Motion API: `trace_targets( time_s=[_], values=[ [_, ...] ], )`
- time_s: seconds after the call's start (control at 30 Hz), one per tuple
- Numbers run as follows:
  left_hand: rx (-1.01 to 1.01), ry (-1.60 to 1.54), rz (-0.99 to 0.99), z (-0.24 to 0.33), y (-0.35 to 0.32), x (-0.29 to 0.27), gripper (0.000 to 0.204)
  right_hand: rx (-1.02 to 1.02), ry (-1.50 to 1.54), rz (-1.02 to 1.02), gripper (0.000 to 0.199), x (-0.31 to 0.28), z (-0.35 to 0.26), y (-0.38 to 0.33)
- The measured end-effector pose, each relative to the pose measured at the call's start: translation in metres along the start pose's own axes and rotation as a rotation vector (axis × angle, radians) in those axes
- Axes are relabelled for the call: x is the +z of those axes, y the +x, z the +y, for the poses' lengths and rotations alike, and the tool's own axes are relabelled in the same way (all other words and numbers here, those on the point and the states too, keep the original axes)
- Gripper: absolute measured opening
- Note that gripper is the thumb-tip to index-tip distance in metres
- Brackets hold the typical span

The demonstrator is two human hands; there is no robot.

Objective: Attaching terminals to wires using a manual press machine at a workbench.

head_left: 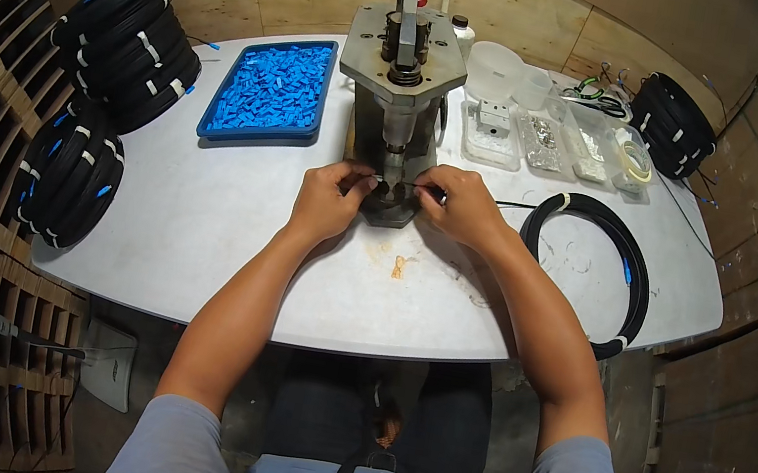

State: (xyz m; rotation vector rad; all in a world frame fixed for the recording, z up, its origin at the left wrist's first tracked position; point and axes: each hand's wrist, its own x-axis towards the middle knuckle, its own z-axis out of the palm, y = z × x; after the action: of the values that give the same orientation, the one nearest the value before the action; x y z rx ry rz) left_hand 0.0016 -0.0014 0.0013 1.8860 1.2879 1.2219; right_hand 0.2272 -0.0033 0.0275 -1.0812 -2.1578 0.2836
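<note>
Cable (513, 205): extends rightward from the right hand (464, 209); one, slim, black.
Right grip: narrow, pinching cable.
Left hand (325, 198): narrow pinch beside press (403, 80); contents cannot be told.
Coil (634, 279): one, black, two white ties; tabletop's (168, 241) front-right edge.
Tray (260, 138): one, blue; near rear edge, left.

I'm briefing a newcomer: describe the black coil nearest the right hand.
On the white table, find the metal press. Right of it, past the right hand, lies the black coil. Unlike the stacked coils, it lies alone and flat.
</note>
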Motion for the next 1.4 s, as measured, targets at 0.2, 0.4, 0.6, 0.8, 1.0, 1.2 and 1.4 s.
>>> trace_targets(
  time_s=[0.2, 0.4, 0.6, 0.8, 1.0, 1.2, 1.4],
  values=[
    [0.008, -0.026, 0.004, -0.0007, 0.0002, 0.0011, 0.019, 0.019, 0.015, -0.012, 0.016, -0.0006, 0.0002, -0.0001],
    [0.004, -0.003, -0.003, -0.0031, 0.0006, 0.0004, 0.018, 0.033, 0.031, -0.01, 0.016, -0.0003, -0.0014, 0.0006],
    [0.009, 0.011, 0.003, -0.0009, 0.0, -0.0004, 0.018, 0.018, 0.001, -0.003, 0.016, 0.0005, 0.0001, 0.0011],
    [0.037, 0.033, 0.028, 0.0017, -0.0002, -0.0001, 0.017, 0.014, -0.021, 0.007, 0.016, 0.0012, 0.0009, 0.001],
    [0.02, 0.021, 0.028, 0.002, -0.0005, -0.0005, 0.018, 0.006, -0.015, 0.002, 0.016, 0.002, 0.0019, 0.0009],
    [0.034, 0.011, 0.036, 0.002, -0.001, -0.0007, 0.019, 0.008, -0.002, -0.005, 0.017, 0.0012, 0.0003, 0.0011],
    [0.03, 0.031, 0.04, 0.0016, -0.0008, -0.0003, 0.019, 0.014, 0.005, -0.001, 0.017, 0.0001, -0.0007, 0.0009]
  ],
)
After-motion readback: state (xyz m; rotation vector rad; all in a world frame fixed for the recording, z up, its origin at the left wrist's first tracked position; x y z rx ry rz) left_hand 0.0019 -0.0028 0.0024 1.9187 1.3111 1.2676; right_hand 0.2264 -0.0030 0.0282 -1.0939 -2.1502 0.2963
